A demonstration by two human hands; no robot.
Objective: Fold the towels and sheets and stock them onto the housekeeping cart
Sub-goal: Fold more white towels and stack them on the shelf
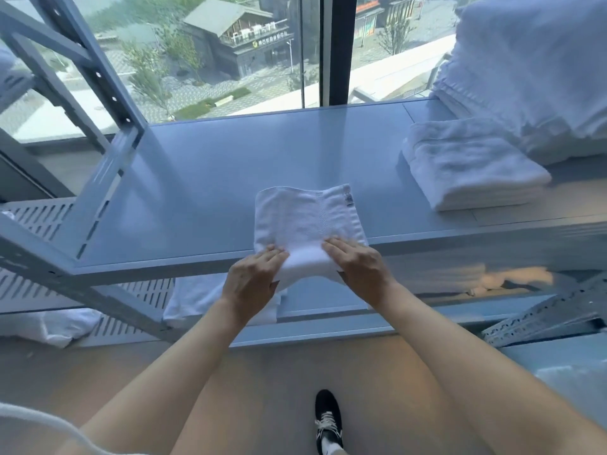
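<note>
We stand at a metal shelf (pixel 203 178) by a big window (pixel 210 54). Nearest to us is our black shoe (pixel 327 418) on the floor. Then come our two hands, both on one small white towel (pixel 308 221). It lies at the front edge of the shelf and hangs a little over it.

Our left hand (pixel 251 284) holds the near left corner, with the fingers on top and the thumb tucked under. Our right hand (pixel 359 267) does the same at the near right corner. Each grip is closed on the towel, but lightly, with the fingers lying fairly flat.

We think this towel is nearly done. It is already folded small, and it may need one more fold or a push into place.

A bit farther, to the right, a folded towel (pixel 469 165) lies finished. Behind it sits a tall pile of white linen (pixel 532 67). More white cloth (pixel 210 300) waits on the shelf below. We cannot tell how much is left to fold.
</note>
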